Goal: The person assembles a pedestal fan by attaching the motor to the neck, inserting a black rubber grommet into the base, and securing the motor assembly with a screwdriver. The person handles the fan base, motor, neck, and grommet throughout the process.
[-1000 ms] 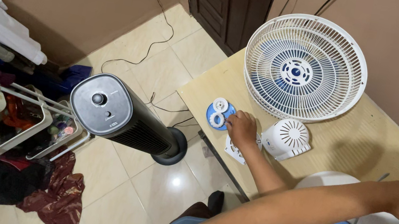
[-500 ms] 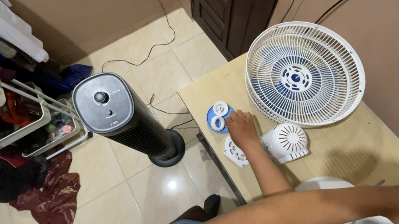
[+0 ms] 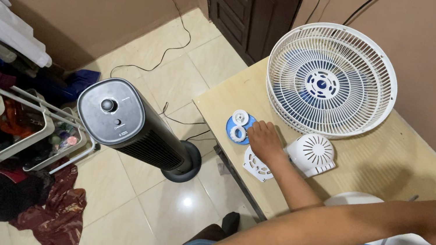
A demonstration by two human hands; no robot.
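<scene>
The counter (image 3: pixel 400 159) has bare surface at right centre of the frame, between the white fan grille (image 3: pixel 332 79) at top and the white fan base (image 3: pixel 381 238) below. Around the left hand (image 3: pixel 266 140) it is crowded: blue disc (image 3: pixel 231 125) just left, white vented cover (image 3: pixel 312 154) just right, flat white plate (image 3: pixel 256 165) below at the edge. The black tower fan (image 3: pixel 132 126) stands beside the counter on the floor.

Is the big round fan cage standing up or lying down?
Lying down. The white fan cage rests flat on the table, its round face up.
</scene>
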